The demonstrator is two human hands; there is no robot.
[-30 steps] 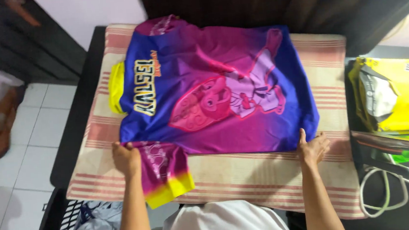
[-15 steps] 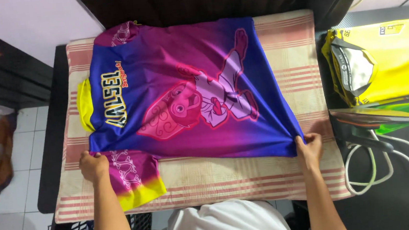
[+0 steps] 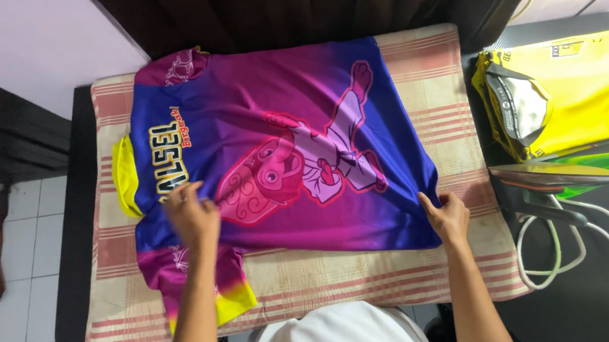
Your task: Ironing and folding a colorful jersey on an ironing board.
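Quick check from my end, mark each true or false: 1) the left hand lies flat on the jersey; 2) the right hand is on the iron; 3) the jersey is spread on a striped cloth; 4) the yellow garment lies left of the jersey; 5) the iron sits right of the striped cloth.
1) True: the left hand lies palm down on the purple and blue jersey.
2) False: the right hand grips the jersey's hem corner; the iron is untouched.
3) True: the jersey lies on the striped cloth.
4) False: the folded yellow garment lies to the right of the jersey.
5) True: the iron sits just right of the cloth, its white cord looped beside it.
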